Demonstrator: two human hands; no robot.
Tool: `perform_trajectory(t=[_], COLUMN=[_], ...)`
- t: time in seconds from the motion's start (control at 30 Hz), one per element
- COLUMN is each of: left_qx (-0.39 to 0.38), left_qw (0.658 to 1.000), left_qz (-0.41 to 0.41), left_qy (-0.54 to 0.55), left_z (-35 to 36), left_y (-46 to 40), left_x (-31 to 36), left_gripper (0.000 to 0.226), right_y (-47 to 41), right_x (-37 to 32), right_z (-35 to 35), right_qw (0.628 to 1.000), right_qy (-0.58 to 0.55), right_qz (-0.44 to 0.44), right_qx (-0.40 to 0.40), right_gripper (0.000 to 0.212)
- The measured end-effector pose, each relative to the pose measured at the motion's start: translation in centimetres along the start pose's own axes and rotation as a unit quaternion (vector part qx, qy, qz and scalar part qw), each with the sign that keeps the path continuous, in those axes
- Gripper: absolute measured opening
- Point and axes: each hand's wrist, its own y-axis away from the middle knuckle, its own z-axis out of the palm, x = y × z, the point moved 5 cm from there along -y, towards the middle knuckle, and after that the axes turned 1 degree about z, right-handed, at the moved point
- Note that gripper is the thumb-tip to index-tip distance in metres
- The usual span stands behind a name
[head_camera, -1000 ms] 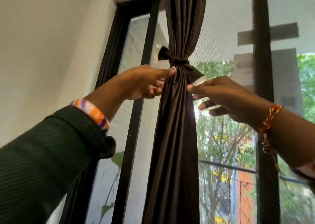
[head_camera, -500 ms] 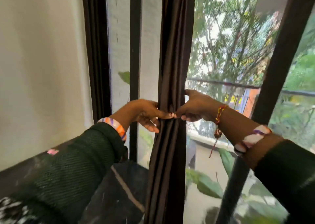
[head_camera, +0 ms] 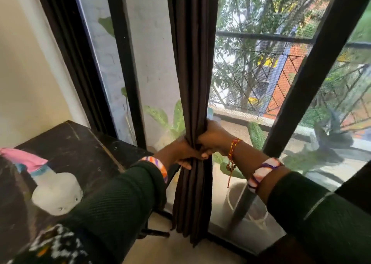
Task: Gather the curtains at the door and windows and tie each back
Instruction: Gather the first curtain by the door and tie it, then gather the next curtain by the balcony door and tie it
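I look down from the head camera at a dark brown curtain (head_camera: 192, 72) hanging in a narrow gathered bundle in front of a window with a black frame (head_camera: 124, 62). My left hand (head_camera: 181, 150) wraps around the bundle from the left, fingers curled across the front of the folds. My right hand (head_camera: 211, 136) grips the same bundle from the right, just above and touching the left — both hands are clamped tight on the cloth, squeezing it to a waist low down. Below the hands the curtain spreads a little and ends near the floor.

Both arms wear dark green sleeves. A striped orange, purple and white band (head_camera: 158, 163) sits on the left wrist; a red and yellow thread (head_camera: 232, 149) is tied on the right wrist, with a similar pink and white band (head_camera: 263, 170) further up that arm.

To the left, a black table (head_camera: 80, 143) stands against a cream wall, and on it sits a white spray bottle with a pink top (head_camera: 50, 183). Through the glass I see green leaves, trees and a railing (head_camera: 261, 36) outside.
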Motion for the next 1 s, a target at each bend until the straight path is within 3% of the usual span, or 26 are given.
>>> perform_trajectory(t=[0.1, 0.17, 0.3, 0.4, 0.67, 0.8, 0.9, 1.0], left_qx=[0.097, 0.151, 0.209, 0.307, 0.527, 0.473, 0.274, 0.101], left_qw=[0.984, 0.971, 0.965, 0.941, 0.841, 0.867, 0.946, 0.969], left_qz=[-0.001, -0.017, -0.020, -0.031, -0.034, -0.093, -0.127, -0.181], left_qy=[0.150, 0.184, 0.160, 0.140, 0.114, 0.126, 0.120, 0.133], left_z=[-0.3, -1.9, -6.8, -11.1, -20.5, -21.8, -20.4, -17.6], left_y=[-3.1, -4.9, -7.1, -8.4, -4.4, -3.8, -3.2, -1.6], left_x=[-1.6, -2.2, -3.1, -5.0, -8.4, -10.1, -10.5, -9.9], left_gripper=[0.027, 0.031, 0.035, 0.045, 0.037, 0.045, 0.045, 0.042], right_y=[-1.6, -2.6, -3.4, -4.0, -5.9, -6.2, -5.9, -5.3], right_x=[0.5, 1.2, 2.2, 2.3, 0.6, -1.6, -4.0, -5.8], right_z=[0.1, -0.3, -0.5, 0.4, 4.8, 7.3, 8.5, 9.0], right_qw=[0.999, 0.996, 0.990, 0.987, 0.981, 0.966, 0.979, 0.984], right_qy=[-0.033, -0.057, -0.113, -0.133, -0.159, -0.195, -0.136, -0.122], right_qz=[0.007, 0.028, 0.073, 0.088, 0.103, 0.130, 0.096, 0.068], right_qx=[0.034, 0.062, 0.053, 0.018, -0.049, -0.105, -0.117, -0.108], right_gripper=[0.047, 0.045, 0.049, 0.052, 0.017, 0.014, 0.015, 0.025])
